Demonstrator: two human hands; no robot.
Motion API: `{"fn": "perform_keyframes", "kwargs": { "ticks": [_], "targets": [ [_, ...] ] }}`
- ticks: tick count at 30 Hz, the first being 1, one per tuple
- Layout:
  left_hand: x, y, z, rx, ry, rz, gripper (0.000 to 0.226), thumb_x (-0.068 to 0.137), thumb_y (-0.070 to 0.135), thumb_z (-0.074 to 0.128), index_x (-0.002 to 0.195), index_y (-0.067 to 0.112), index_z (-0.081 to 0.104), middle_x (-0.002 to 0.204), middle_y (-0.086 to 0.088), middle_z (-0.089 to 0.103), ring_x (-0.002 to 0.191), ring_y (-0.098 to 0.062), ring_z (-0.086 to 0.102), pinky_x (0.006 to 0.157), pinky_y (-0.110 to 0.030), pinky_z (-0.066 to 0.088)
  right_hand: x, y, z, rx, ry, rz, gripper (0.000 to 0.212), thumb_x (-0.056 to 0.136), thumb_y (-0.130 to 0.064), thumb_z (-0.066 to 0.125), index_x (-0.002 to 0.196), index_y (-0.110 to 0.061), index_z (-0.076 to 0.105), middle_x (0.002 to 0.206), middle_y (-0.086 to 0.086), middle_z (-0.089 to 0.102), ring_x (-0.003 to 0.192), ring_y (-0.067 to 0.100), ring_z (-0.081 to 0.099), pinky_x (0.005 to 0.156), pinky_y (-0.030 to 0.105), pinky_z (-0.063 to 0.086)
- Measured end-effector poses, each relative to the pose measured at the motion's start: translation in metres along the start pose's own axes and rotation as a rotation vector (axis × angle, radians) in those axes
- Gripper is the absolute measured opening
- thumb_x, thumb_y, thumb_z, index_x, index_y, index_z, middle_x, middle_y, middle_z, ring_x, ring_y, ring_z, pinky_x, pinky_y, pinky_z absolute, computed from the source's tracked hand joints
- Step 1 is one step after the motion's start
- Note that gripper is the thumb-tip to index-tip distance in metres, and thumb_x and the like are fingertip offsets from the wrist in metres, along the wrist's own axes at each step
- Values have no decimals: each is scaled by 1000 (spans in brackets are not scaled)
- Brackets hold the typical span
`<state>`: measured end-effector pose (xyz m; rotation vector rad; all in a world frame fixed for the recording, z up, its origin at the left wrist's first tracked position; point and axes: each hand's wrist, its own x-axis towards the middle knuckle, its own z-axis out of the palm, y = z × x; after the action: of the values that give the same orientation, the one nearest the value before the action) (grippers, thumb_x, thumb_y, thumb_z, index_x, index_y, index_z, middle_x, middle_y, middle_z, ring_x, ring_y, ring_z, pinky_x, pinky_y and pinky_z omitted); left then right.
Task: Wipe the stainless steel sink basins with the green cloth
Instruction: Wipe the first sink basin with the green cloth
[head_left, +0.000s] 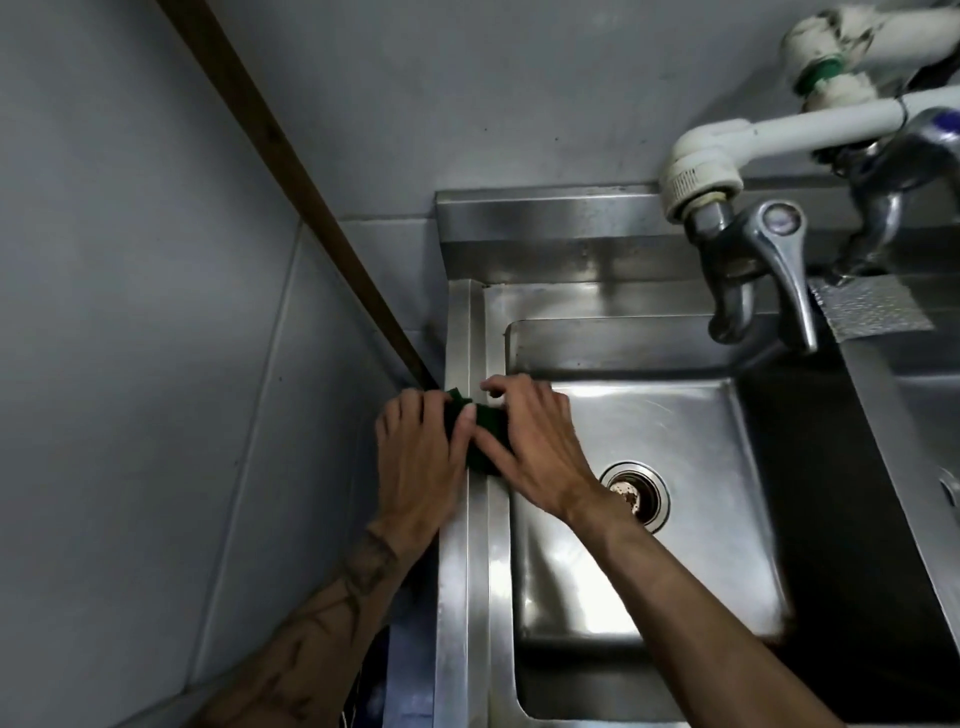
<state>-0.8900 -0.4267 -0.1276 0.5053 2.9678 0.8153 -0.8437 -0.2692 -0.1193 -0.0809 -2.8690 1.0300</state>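
We are facing a stainless steel sink (597, 249) set into a corner of grey wall (156, 260), and we are working at its left edge. The left basin (649, 493) is lying open below us, its floor and walls shining in patches, with the drain (635, 494) at its centre. A second basin (924, 415) is showing only in part at the right edge of the view. Two taps (769, 270) are hanging over the back rim.

Both hands are meeting on the flat left rim (470, 545) of the sink. The left hand (418, 457) is lying over the outer edge, and the right hand (530, 436) is reaching across the basin corner. Between them we are holding the green cloth (485, 431), pressed against the rim. The fingers of both hands are clenched on the cloth, which is mostly covered and appears folded or bunched.

Our judgement is that the task is at an early stage. We are handling the cloth at the rim, not inside either basin. No wipe marks are distinguishable on the steel, so we cannot confirm any area as done. Both basin interiors appear to remain.
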Motion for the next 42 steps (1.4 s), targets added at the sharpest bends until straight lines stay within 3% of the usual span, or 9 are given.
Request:
{"fn": "perform_keyframes", "kwargs": {
  "ticks": [6,9,12,16,19,22,28,34,42],
  "targets": [
    [21,-1,1,-127,-101,1,33,103,53,49,101,20,48,98,-2,46,81,-21,52,71,-34,40,-11,17,9,132,60,235,34,102,-51,48,130,-31,47,121,-11,49,115,13,45,96,36,32],
    [12,2,-4,31,-71,-2,25,106,44,47,107,19,52,105,-6,50,93,-26,57,80,-44,48,-30,23,11,214,147,385,36,103,-46,48,133,-26,47,125,-7,51,119,17,49,99,38,35],
    [8,10,-3,168,14,241,34,101,32,45,123,14,64,124,-14,60,116,-36,58,97,-58,49,-66,19,1,359,295,468,33,105,-40,48,136,-29,47,127,-10,48,123,9,50,106,36,42],
    [13,1,6,266,-164,548,46,107,55,38,125,21,63,117,-5,61,108,-27,57,92,-48,48,-122,15,-7,343,313,497,31,104,-42,48,133,-31,50,125,-12,52,122,2,50,105,35,44],
    [17,3,7,315,-173,448,48,106,57,34,122,22,62,114,-5,60,105,-27,54,86,-46,46,-148,15,-14,255,326,498,30,102,-35,54,131,-27,54,125,-14,52,115,-3,51,102,31,42],
    [1,9,7,267,-174,311,42,107,51,40,123,19,61,115,-9,58,104,-31,53,86,-49,46,-194,17,-32,-32,346,534,31,102,-34,53,132,-28,57,130,-10,53,120,12,52,99,30,34],
    [-50,14,8,238,-100,245,29,107,42,52,115,15,60,109,-15,52,97,-36,50,78,-53,47,-322,86,-96,-410,395,892,52,95,-53,41,137,-26,55,137,3,54,129,31,50,106,48,38],
    [-101,19,7,246,-137,144,31,108,43,47,119,16,58,111,-14,52,101,-35,49,82,-53,49,-330,95,-99,-532,248,754,50,94,-51,43,136,-28,56,136,2,58,131,27,50,115,49,30],
    [-273,24,-13,275,-142,-44,35,110,45,41,118,18,61,106,-11,55,93,-30,50,73,-48,53,-337,96,-97,-488,211,694,52,95,-52,39,136,-27,57,138,3,58,130,26,50,114,50,29]
  ]
}}
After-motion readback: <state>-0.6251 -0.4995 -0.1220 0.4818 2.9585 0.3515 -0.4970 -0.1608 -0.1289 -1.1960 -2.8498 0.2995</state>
